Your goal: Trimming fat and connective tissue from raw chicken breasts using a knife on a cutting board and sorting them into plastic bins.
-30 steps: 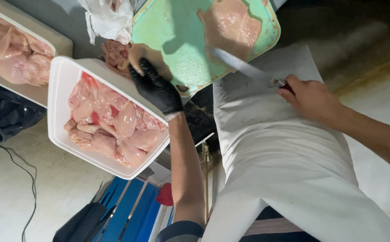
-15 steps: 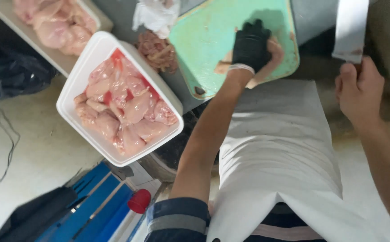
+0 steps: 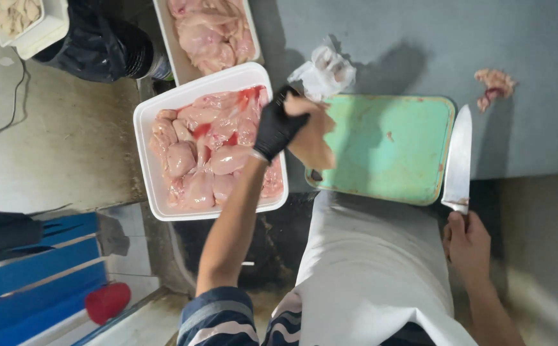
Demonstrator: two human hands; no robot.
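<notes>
My left hand (image 3: pixel 277 127), in a black glove, holds a pale raw chicken piece (image 3: pixel 311 138) in the air between the white tray (image 3: pixel 157 115) of raw chicken pieces and the green cutting board (image 3: pixel 394 147). The board's surface is bare apart from small scraps. My right hand (image 3: pixel 466 245) grips the handle of a large knife (image 3: pixel 458 160), whose blade points away from me along the board's right edge. I wear a white apron (image 3: pixel 368 275).
A second tray of chicken (image 3: pixel 211 32) lies beyond the first. A crumpled white plastic wrap (image 3: pixel 324 70) sits at the board's far left corner. Meat trimmings (image 3: pixel 493 86) lie on the grey counter at right. Blue crate (image 3: pixel 29 269) and red cap (image 3: pixel 107 301) are on the floor at left.
My left hand lifted the chicken piece off the board and carried it left to the white tray's edge. The knife moved down to the board's right side.
</notes>
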